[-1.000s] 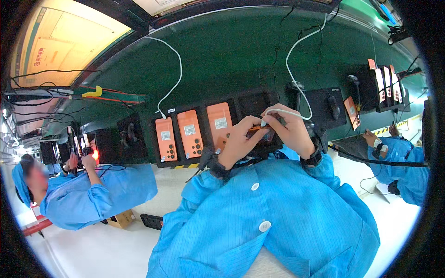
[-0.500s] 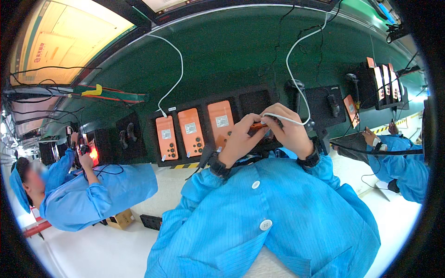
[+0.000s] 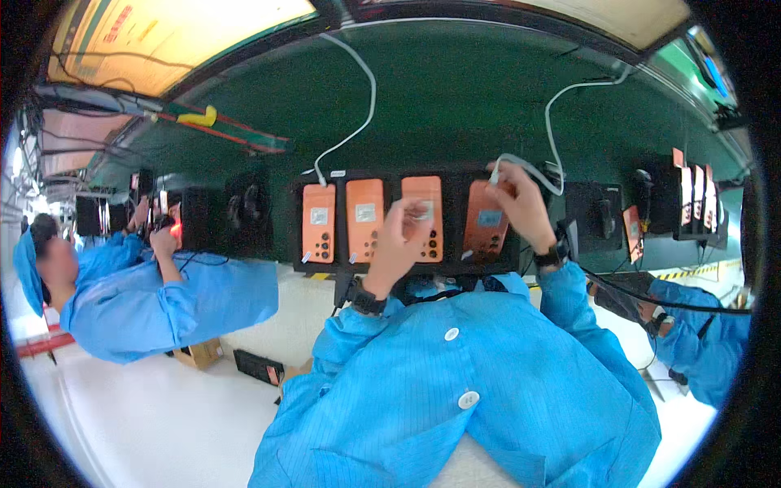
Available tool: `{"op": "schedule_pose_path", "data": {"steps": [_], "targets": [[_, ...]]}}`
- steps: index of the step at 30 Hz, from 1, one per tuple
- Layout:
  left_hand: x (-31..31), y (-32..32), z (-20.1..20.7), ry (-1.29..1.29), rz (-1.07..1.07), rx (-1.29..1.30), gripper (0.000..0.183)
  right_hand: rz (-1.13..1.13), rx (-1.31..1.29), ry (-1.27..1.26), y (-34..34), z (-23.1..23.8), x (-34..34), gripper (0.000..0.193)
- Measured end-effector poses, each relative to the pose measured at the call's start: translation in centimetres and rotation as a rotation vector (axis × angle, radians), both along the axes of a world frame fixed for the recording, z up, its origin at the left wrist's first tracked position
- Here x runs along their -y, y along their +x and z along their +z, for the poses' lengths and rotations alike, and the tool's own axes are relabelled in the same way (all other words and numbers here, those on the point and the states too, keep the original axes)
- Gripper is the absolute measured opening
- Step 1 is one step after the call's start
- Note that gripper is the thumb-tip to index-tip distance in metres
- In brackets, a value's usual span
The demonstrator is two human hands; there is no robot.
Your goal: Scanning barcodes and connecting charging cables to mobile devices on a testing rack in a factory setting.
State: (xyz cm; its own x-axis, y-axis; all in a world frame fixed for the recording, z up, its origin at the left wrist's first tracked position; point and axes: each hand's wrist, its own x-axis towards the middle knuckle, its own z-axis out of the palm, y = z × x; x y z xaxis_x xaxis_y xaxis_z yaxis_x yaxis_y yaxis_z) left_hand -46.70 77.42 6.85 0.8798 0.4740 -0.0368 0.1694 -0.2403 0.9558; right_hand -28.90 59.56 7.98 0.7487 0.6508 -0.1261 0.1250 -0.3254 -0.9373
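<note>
My right hand point(image 3: 522, 210) is closed, its fingertips at the top end of an orange smartphone point(image 3: 486, 232) in the rightmost slot of a black tray. It pinches the plug of a white charging cable point(image 3: 556, 130) there; whether the plug sits fully in the phone cannot be made out. The phone lies back up and slightly tilted. Slightly smeared, my left hand point(image 3: 399, 244) hovers over the third phone point(image 3: 429, 191), its fingers loosely bent and apart, holding nothing. Two more orange phones, the first point(image 3: 318, 215) and second point(image 3: 364, 213), lie to its left.
A second white cable point(image 3: 373, 81) runs to the first phone's top. Right of the tray are a black mat point(image 3: 582, 215) and a rack of upright phones point(image 3: 691, 195). Monitors point(image 3: 179, 41) stand at the back. Co-workers in blue point(image 3: 163, 309) work on both sides.
The phone held up between both hands now lies in the tray's rightmost slot. My left hand has let go and moved left; my right hand stays at the phone's cable end.
</note>
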Motion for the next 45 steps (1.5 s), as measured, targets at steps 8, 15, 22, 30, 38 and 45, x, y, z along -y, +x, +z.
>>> {"op": "schedule_pose_path", "data": {"steps": [8,15,22,30,38,45], "targets": [[-11.2,-9.8,-1.3,0.055,0.621,-0.093,0.018,0.209,0.284,-0.027,-4.2,-1.2,-12.8,0.034],[-24.8,-14.3,-9.4,0.116,0.661,-0.346,0.023,0.324,0.146,0.021,-8.8,-5.7,-27.5,0.042],[-27.2,-8.1,-13.5,-0.538,0.163,-0.436,0.039,0.264,0.082,0.206,-10.4,-6.8,-28.9,0.024],[-27.4,-10.8,-12.1,-0.425,0.485,-0.428,0.033,0.254,-0.502,0.283,-9.9,-5.0,-29.2,0.016],[-21.3,-17.8,-2.3,-0.482,0.619,-0.409,0.02,0.255,0.524,0.075,-12.5,-5.0,-26.7,0.018],[-16.2,-18.2,1.8,-0.546,0.513,-0.413,0.019,0.438,0.59,0.069,-12.8,-6.4,-26.0,0.019]]}}
